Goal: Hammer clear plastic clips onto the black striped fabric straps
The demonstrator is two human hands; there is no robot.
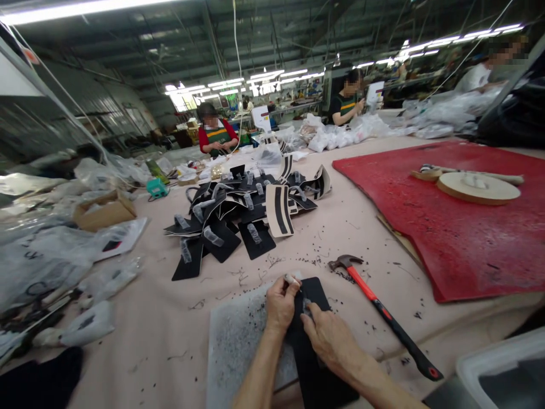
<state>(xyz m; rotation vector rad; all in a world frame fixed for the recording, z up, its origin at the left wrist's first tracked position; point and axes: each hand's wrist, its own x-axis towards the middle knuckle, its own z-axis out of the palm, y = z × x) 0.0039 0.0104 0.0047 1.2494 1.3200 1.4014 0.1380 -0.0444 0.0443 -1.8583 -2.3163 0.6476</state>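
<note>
At the lower middle of the frame, the left hand (280, 307) has its fingers bunched in a pinch around a small white piece (292, 279); I cannot tell whether it is held or worn on a finger. The right hand (334, 338) has thumb and forefinger at a plastic-wrapped fitting (306, 307), but whether they squeeze it or only rest there is hidden. Both hands are over a black panel (313, 369), which runs to the bottom edge of the frame and partly overlaps a grey slab (234, 335).

As for progress, this panel appears to be mid-work: its fitting is in place on it, though how firmly does not show. Many in the panel pile (221, 241), left of the frame's centre, bear similar wrapped fittings. Which of those are finished, and how many remain, cannot be judged.

Farther out, a hammer (378, 307) lies slantwise right of the panel, near the right hand, hemming that side. Between slab and pile, a strip of counter (162, 312) strewn with dark scraps gives some room, wider toward the lower left. At right, the ragged edge of a red sheet (383, 210) bounds the space beyond the hammer.
</note>
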